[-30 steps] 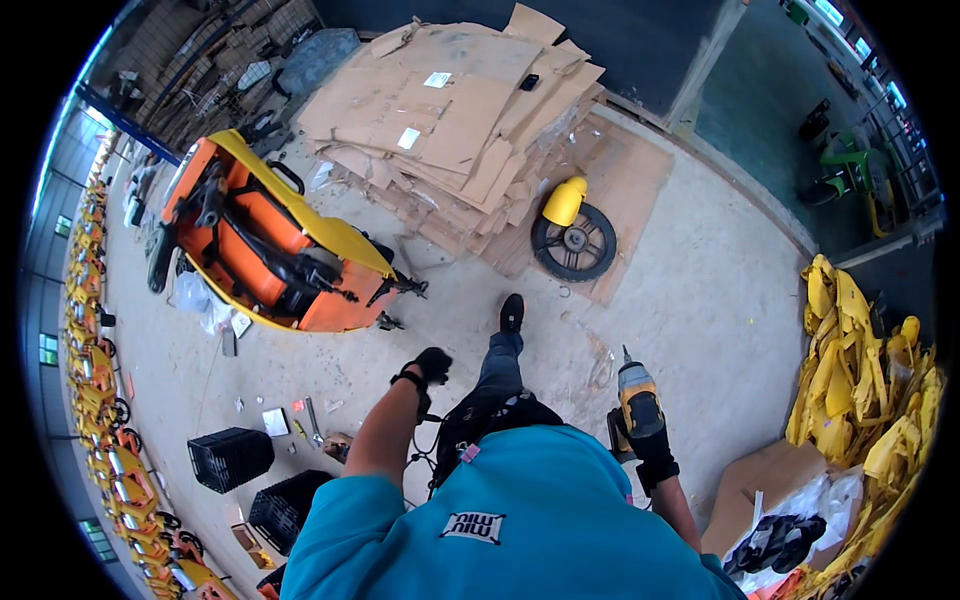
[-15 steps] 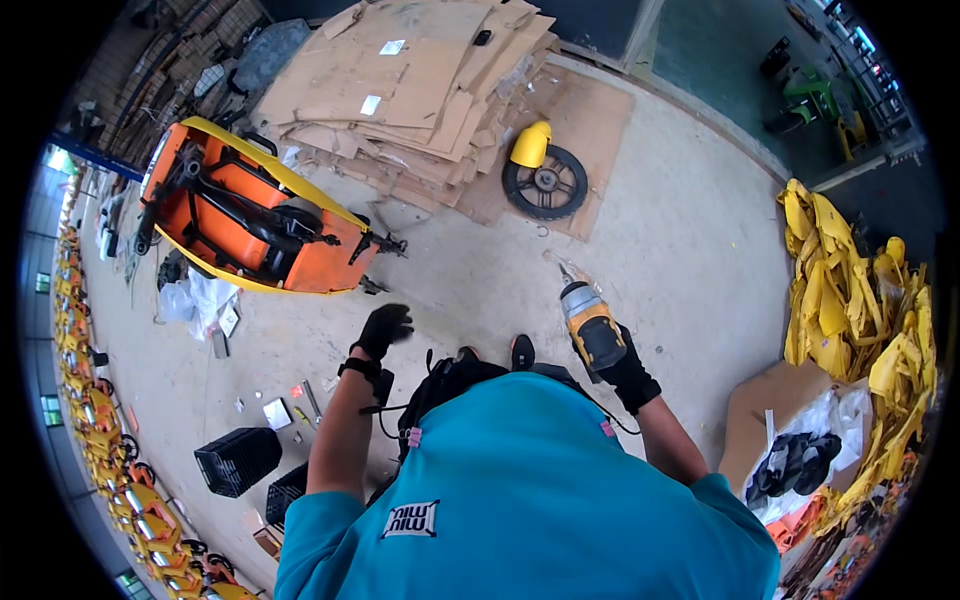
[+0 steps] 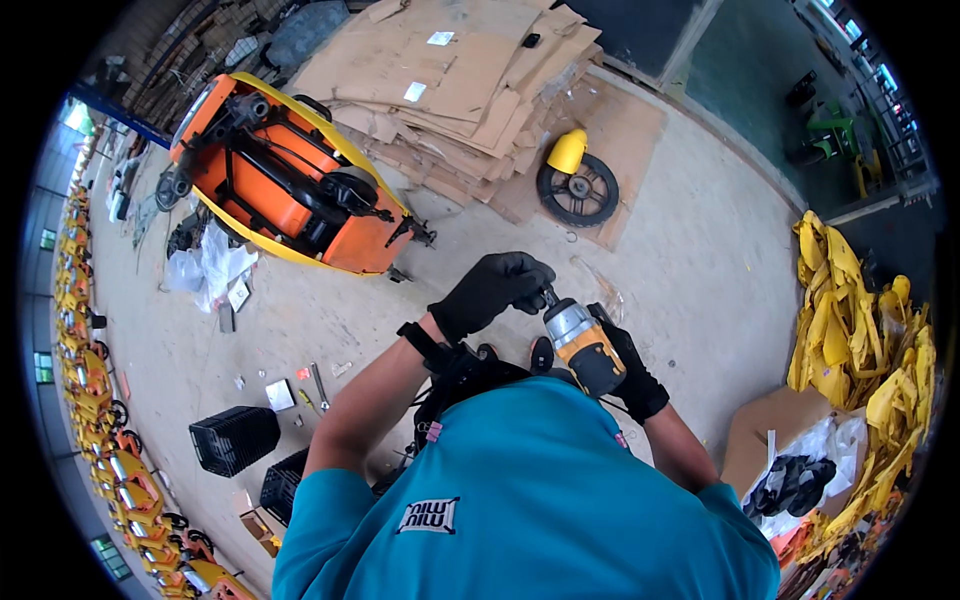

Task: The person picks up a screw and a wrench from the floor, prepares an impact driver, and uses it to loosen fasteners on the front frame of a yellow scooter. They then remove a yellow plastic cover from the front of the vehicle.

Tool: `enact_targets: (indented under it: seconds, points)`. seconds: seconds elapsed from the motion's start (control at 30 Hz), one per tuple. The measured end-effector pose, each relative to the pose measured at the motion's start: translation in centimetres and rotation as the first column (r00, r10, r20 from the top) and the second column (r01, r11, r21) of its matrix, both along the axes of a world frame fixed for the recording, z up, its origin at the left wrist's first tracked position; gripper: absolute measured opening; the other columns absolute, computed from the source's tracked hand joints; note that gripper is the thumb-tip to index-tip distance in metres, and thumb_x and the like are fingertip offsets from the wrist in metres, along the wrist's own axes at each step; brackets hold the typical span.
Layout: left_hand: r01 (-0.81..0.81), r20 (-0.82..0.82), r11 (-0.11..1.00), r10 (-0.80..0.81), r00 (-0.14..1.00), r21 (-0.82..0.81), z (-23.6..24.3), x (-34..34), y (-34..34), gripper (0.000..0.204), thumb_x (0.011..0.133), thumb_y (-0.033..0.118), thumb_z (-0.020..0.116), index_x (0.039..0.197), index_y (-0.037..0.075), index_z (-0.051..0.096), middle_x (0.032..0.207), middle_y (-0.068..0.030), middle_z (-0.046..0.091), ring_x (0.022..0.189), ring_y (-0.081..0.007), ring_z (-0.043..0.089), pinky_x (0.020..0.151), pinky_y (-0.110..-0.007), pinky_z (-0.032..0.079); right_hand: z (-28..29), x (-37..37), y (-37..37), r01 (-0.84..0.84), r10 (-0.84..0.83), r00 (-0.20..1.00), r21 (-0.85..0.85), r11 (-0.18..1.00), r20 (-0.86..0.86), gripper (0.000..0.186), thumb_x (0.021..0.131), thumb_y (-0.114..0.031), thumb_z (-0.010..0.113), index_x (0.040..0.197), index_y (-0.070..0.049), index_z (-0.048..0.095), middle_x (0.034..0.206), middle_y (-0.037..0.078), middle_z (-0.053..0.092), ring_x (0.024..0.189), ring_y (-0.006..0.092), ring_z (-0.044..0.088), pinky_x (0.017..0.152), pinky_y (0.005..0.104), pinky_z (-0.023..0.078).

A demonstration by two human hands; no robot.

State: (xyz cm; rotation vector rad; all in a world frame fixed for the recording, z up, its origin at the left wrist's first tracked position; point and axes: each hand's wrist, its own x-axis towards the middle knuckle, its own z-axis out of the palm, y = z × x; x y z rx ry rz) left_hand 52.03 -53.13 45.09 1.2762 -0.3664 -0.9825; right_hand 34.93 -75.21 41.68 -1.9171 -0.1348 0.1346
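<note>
Two gloved hands meet over one cordless driver (image 3: 582,345), yellow and grey, held at chest height in front of a teal shirt (image 3: 540,490).

Right hand (image 3: 625,365): black glove, fingers wrapped shut round the driver's grip, nose tilted up and toward the left hand, which puts the chuck within its reach.

Left hand (image 3: 492,288): black glove, fingers curled and pinching at the driver's nose; whether a bit sits between the fingertips cannot be told.

Beyond the left hand: an orange and yellow ride-on vehicle body (image 3: 285,185), lying on its side on the concrete floor (image 3: 680,260), underside and wiring exposed to view.

Beyond both hands: a loose black wheel with a yellow cap (image 3: 576,185) on cardboard, beside a heap of flattened cartons (image 3: 460,70).

Right of the right hand, well apart: a pile of yellow plastic parts (image 3: 860,340).

Below the left forearm: black crates (image 3: 234,438) and small scattered parts.
</note>
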Motion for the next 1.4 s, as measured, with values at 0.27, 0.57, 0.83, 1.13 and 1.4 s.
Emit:
enact_targets:
  seconds: [0.27, 0.57, 0.83, 1.13, 1.4]
  points:
    - [-0.028, -0.200, 0.999, 0.022, 0.980, -0.023, -1.4, 0.6, 0.0, 0.024, 0.095, 0.019, 0.061, 0.111, 0.000, 0.064, 0.088, -0.0047, 0.066, 0.072, -0.0091, 0.062, 0.066, -0.023, 0.054, 0.3, 0.8, 1.3, 0.090, -0.087, 0.994, 0.049, 0.995, -0.059, 0.033, 0.090, -0.023, 0.066, 0.116, -0.005, 0.055, 0.105, 0.008, 0.061, 0.099, 0.0218, 0.063, 0.088, 0.0347, 0.051]
    - [0.121, -0.120, 0.992, -0.118, 0.986, 0.018, -0.8, 6.3, -6.3, 0.022, 0.097, 0.023, 0.059, 0.103, 0.003, 0.065, 0.078, -0.0014, 0.063, 0.069, -0.0068, 0.058, 0.060, -0.022, 0.045, -1.5, 4.5, -4.2, 0.297, -0.078, 0.899, 0.469, 0.832, -0.431, 0.037, 0.103, -0.032, 0.046, 0.128, -0.005, 0.050, 0.111, 0.012, 0.064, 0.096, 0.0231, 0.068, 0.081, 0.0326, 0.058]
    - [0.140, -0.079, 0.987, -0.146, 0.986, -0.077, -2.4, 17.3, -14.5, 0.031, 0.098, 0.019, 0.057, 0.122, 0.000, 0.061, 0.104, -0.0097, 0.068, 0.086, -0.0132, 0.066, 0.077, -0.026, 0.054, -3.8, 14.1, -12.9, 0.477, -0.008, 0.821, 0.678, 0.559, -0.571, 0.034, 0.102, -0.025, 0.048, 0.124, -0.002, 0.055, 0.104, 0.012, 0.067, 0.088, 0.0228, 0.071, 0.076, 0.0340, 0.061]
    - [-0.319, -0.176, 0.944, 0.301, 0.937, -0.084, -20.2, 41.9, -9.3, 0.026, 0.099, 0.016, 0.048, 0.116, -0.001, 0.058, 0.106, -0.0171, 0.067, 0.098, -0.0298, 0.068, 0.086, -0.042, 0.057, -6.2, 28.5, -19.7, 0.222, -0.208, 0.896, -0.008, 0.975, -0.391, 0.032, 0.103, -0.030, 0.042, 0.114, -0.005, 0.058, 0.096, 0.008, 0.068, 0.077, 0.0195, 0.070, 0.067, 0.0316, 0.061]
    - [-0.656, 0.102, 0.702, 0.657, 0.747, 0.279, -51.4, 58.9, -4.4, 0.018, 0.077, 0.019, 0.074, 0.085, 0.006, 0.064, 0.075, -0.0117, 0.069, 0.071, -0.0271, 0.069, 0.064, -0.039, 0.057, -6.0, 43.7, -20.2, 0.655, -0.092, 0.591, 0.409, 0.636, -0.802, 0.035, 0.098, -0.027, 0.047, 0.126, -0.007, 0.053, 0.108, 0.010, 0.064, 0.095, 0.0229, 0.064, 0.082, 0.0347, 0.054]
